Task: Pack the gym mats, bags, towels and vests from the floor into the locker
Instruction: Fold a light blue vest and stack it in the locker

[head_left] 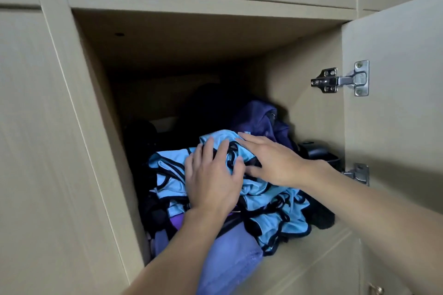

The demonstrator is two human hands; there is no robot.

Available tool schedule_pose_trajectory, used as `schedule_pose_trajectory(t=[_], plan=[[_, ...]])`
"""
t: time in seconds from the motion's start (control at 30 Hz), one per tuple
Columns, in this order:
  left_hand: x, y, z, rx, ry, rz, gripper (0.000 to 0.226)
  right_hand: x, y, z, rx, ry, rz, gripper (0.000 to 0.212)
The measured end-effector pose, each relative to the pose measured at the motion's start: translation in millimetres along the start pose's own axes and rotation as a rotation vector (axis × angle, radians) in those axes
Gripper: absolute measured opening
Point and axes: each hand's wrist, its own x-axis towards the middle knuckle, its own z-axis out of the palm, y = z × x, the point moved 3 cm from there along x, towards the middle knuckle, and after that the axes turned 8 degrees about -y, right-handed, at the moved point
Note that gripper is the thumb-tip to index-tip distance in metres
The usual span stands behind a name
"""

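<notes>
A crumpled pile of light blue vests with black trim [268,208] fills the front of the open locker compartment [167,38]. My left hand [213,177] lies flat on top of the pile with its fingers spread. My right hand [271,160] presses on the pile from the right, fingers straight. Under the vests a purple-blue mat or towel [230,261] sticks out over the front edge. A dark purple bag or cloth [259,117] sits behind the pile, and black items [143,136] lie in the dark at the back left.
The locker door [395,79] stands open on the right, held by two metal hinges [340,79]. A black object [316,151] rests against the right inner wall. Closed beige door panels [36,151] surround the compartment.
</notes>
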Motion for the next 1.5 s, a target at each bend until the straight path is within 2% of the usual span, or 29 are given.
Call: schedule_pose_trajectory(t=[0.13,0.3,0.47,0.57,0.77,1.03,1.27,1.4,1.5], plan=[[-2.2,-3.3,11.9,0.094,-0.132,-0.015,0.069,7.1,7.1,9.9,0.055,-0.043,0.052,0.074],[-7.2,-6.6,11.3,0.111,-0.206,-0.017,0.070,12.1,9.5,10.8,0.112,0.016,0.074,0.072],[-7.7,-6.9,6.9,0.106,-0.256,-0.021,0.072,-15.9,1.9,7.6,0.131,0.126,-0.022,0.069],[-8.0,-6.8,5.2,0.110,-0.289,-0.024,0.071,-32.5,-0.5,8.4,0.097,0.087,-0.031,0.062],[-14.4,-8.1,2.0,0.111,-0.302,-0.024,0.067,-25.8,-2.0,13.1,-0.019,-0.103,0.065,0.074],[-15.4,1.8,-19.8,0.031,-0.293,-0.005,0.067,-49.1,-9.7,-12.9,0.069,-0.004,0.096,0.078],[-32.6,11.3,-52.5,-0.056,-0.270,0.100,0.065,-84.3,-32.5,-35.4,0.099,0.033,0.171,0.078],[-60.4,18.4,-66.3,-0.112,-0.203,0.210,0.062,-123.3,-53.8,-39.1,0.076,0.048,0.239,0.074],[-90.7,27.5,-61.8,-0.186,-0.243,0.299,0.056,-161.5,-65.9,-27.1,0.089,0.039,0.336,0.076]])
